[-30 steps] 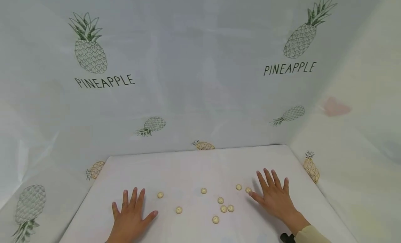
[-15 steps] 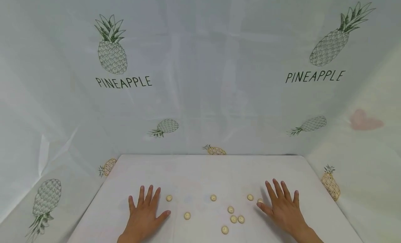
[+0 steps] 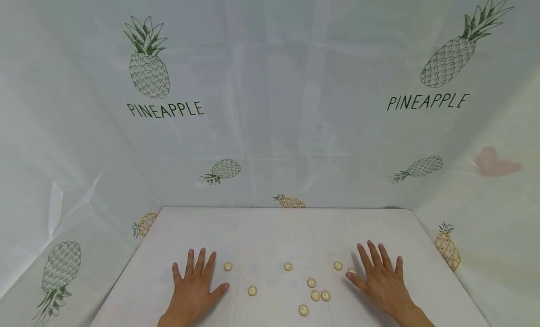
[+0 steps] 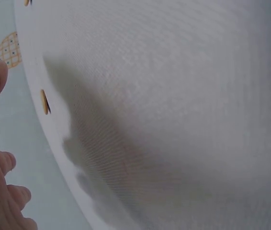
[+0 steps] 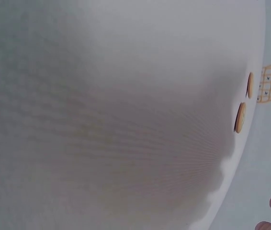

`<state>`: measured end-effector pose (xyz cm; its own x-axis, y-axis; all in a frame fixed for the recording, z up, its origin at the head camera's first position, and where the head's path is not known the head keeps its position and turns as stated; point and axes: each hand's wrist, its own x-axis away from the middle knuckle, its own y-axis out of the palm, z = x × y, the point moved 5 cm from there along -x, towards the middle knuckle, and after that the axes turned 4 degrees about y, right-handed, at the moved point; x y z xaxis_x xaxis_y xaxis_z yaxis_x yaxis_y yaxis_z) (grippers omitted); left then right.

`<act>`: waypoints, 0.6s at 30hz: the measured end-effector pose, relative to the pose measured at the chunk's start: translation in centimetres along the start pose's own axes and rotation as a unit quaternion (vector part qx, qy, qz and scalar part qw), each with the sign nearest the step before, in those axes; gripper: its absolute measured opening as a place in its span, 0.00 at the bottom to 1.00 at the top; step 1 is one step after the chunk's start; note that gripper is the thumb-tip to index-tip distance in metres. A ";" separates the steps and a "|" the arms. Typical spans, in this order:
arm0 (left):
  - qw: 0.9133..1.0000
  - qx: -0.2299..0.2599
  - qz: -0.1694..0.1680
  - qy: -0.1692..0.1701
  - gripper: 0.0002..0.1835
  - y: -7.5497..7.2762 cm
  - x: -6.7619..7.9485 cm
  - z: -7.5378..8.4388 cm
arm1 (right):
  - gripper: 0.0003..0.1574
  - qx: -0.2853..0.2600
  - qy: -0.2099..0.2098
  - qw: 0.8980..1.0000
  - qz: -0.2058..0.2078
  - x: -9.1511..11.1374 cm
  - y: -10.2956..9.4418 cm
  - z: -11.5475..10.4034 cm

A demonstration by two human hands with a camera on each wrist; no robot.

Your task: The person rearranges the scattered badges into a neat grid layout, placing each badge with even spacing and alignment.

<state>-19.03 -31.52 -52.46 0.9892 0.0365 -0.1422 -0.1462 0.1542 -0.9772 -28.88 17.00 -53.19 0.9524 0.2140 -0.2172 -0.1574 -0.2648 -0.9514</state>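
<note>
Head view: left hand [image 3: 191,289], fingers spread and released, cream disc [image 3: 228,266] at its two o'clock; right hand [image 3: 384,285], fingers likewise released, second disc [image 3: 338,266] at its ten o'clock.

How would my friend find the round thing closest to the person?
Find the white table, then the round, yellowish pieces mostly between the left hand and right hand. Nearer and left of the side-by-side pair sits your piece; no other lies closer to the person.
</note>
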 end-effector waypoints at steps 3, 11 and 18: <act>1.000 -0.001 0.004 0.001 0.51 0.1 0.1 -0.1 | 0.57 0.000 -0.001 1.000 0.003 0.0 0.1 -0.1; 1.000 -0.001 0.017 0.010 0.50 0.5 -0.1 -0.1 | 0.56 0.020 -0.024 0.999 0.036 0.0 0.0 -0.1; 0.999 -0.007 0.045 0.025 0.42 0.4 -0.6 0.6 | 0.53 0.027 -0.040 0.998 0.047 -0.4 0.1 0.0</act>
<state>-19.73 -30.87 -52.62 0.9713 0.0004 -0.2379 -0.2356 0.1395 -0.9618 -29.24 16.85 -53.22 0.9091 0.2655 -0.3210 -0.2611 -0.2373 -0.9357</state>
